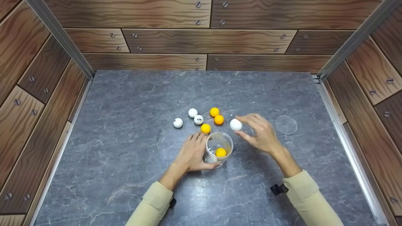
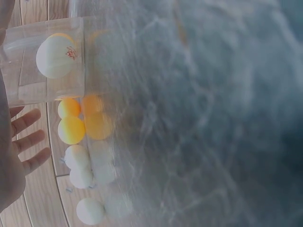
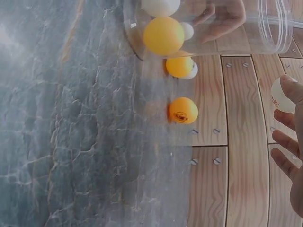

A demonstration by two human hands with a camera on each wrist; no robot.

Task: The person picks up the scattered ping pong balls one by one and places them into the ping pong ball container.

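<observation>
My left hand (image 1: 192,154) holds a clear plastic jar (image 1: 220,138) upright on the table, thumb at its near side and fingers along its left. Inside the jar lie an orange ping-pong ball (image 1: 220,152) and a white ping-pong ball (image 2: 56,56) with a red print. Between thumb and index finger, my right hand (image 1: 260,133) pinches another white ping-pong ball (image 1: 236,124), raised above the table just to the right of the jar's rim. In the right wrist view this pinched ball (image 3: 282,94) shows at the right edge, the other fingers spread.
Behind the jar lie three orange balls (image 1: 214,112) and, farther left, three white balls (image 1: 192,113). A clear round lid (image 1: 286,125) lies flat to the right of my right hand. Wood-patterned walls (image 1: 207,40) enclose the grey marbled table (image 1: 125,103) at the back and sides.
</observation>
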